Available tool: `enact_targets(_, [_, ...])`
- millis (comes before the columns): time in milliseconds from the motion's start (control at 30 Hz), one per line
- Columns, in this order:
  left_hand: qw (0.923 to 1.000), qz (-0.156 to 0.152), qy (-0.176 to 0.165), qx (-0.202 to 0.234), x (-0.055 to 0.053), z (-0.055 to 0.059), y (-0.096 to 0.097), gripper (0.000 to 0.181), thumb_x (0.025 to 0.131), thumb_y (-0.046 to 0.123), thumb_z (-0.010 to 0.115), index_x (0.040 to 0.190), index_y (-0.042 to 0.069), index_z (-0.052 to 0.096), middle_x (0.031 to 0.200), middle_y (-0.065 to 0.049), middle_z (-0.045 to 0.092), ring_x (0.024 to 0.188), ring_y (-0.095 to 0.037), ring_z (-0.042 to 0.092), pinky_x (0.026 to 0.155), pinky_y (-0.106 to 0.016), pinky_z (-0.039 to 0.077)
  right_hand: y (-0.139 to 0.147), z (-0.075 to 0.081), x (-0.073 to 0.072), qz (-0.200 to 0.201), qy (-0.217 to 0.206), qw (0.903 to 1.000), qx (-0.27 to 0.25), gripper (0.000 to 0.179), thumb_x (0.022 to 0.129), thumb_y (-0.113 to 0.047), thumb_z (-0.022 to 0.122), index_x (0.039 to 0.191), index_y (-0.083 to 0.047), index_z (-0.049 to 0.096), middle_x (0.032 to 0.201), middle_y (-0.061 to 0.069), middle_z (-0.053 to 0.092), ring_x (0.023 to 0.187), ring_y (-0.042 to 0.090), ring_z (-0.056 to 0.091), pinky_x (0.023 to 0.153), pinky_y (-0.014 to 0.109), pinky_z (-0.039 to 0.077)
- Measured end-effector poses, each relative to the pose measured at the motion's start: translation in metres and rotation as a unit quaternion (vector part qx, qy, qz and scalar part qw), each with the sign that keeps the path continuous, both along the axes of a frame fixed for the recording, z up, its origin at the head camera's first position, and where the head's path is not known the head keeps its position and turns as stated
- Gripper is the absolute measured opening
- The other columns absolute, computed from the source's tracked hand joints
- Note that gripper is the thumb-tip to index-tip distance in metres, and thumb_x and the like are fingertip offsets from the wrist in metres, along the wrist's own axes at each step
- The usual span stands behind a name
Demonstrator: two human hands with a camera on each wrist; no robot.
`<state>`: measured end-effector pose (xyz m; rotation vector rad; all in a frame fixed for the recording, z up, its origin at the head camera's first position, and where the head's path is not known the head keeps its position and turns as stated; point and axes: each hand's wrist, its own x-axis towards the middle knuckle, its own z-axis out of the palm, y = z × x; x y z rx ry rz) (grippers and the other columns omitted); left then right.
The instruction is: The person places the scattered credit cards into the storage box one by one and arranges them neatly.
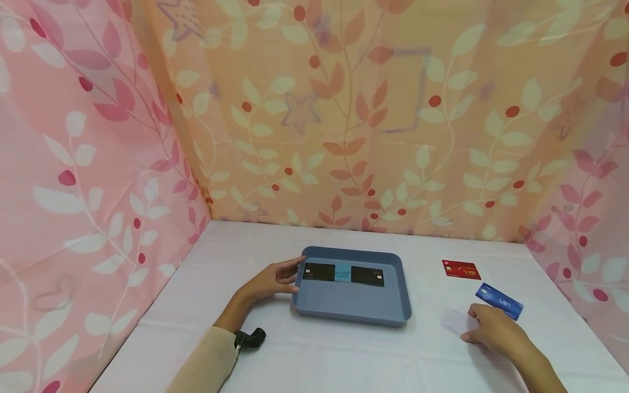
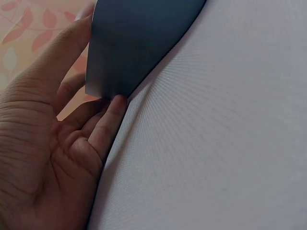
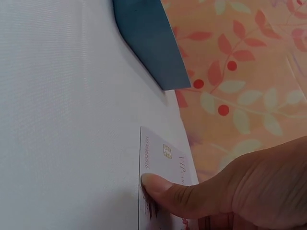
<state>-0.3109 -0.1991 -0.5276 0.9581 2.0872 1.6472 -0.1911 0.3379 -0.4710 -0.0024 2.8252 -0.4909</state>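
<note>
A blue-grey rectangular tray point(image 1: 351, 311) sits on the white table. My left hand point(image 1: 270, 281) holds its left side, the fingers and thumb spread along the wall; in the left wrist view, fingertips point(image 2: 119, 101) meet the tray's lower edge. Inside the tray lie two black cards point(image 1: 318, 272) with a light blue card point(image 1: 342, 273) between them. To the right, my right hand point(image 1: 496, 327) pinches a white VIP card point(image 1: 453, 320) by its right end, close over the table. The thumb lies across the printed face of that card in the right wrist view.
A red VIP card point(image 1: 462, 269) lies right of the tray. Nearer to me, a blue card point(image 1: 498, 300) lies beside my right hand, partly overlapped by it. Floral curtains point(image 1: 344, 109) rise behind the table and at both sides. A black strap mount point(image 1: 250, 338) sits on my left wrist.
</note>
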Motion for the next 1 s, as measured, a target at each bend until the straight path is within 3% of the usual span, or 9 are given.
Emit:
enact_targets(333, [1.0000, -0.002, 0.007, -0.004, 0.001, -0.002, 0.000, 0.087, 0.089, 0.010, 0.079, 0.160, 0.006, 0.028, 0.167, -0.013, 0.023, 0.150, -0.036, 0.028, 0.113, -0.036, 0.040, 0.001, 0.001, 0.000, 0.023, 0.021, 0.9986, -0.043, 0.041, 0.081, -0.013, 0.084, 0.114, 0.005, 0.067, 0.100, 0.015, 0.068, 0.088, 0.027, 0.060, 0.085, 0.065, 0.054])
enact_targets(567, [0.9999, 0.006, 0.004, -0.014, -0.001, -0.005, 0.000, 0.088, 0.089, 0.011, 0.080, 0.161, 0.010, 0.030, 0.166, -0.008, 0.025, 0.150, -0.030, 0.030, 0.112, -0.032, 0.041, 0.000, 0.005, -0.001, 0.038, 0.050, 0.9965, -0.055, 0.027, 0.085, 0.009, 0.069, 0.111, 0.003, 0.068, 0.103, 0.018, 0.069, 0.090, 0.029, 0.062, 0.086, 0.067, 0.053])
enact_targets(833, [0.9999, -0.001, 0.012, -0.012, -0.001, -0.004, 0.000, 0.087, 0.090, 0.011, 0.079, 0.161, 0.010, 0.030, 0.166, -0.011, 0.024, 0.150, -0.034, 0.028, 0.113, -0.036, 0.040, -0.002, 0.007, -0.001, 0.040, 0.071, 0.9945, -0.065, 0.026, 0.087, 0.010, 0.068, 0.111, 0.002, 0.069, 0.107, 0.021, 0.069, 0.093, 0.032, 0.064, 0.085, 0.066, 0.054])
enact_targets(1000, [0.9999, -0.003, 0.014, -0.008, -0.001, -0.002, -0.001, 0.087, 0.090, 0.013, 0.080, 0.161, 0.010, 0.029, 0.167, -0.010, 0.024, 0.150, -0.033, 0.028, 0.113, -0.035, 0.041, -0.002, 0.010, -0.001, 0.043, 0.117, 0.9899, -0.068, 0.026, 0.086, 0.007, 0.070, 0.110, -0.003, 0.070, 0.099, 0.013, 0.069, 0.085, 0.026, 0.059, 0.078, 0.054, 0.056])
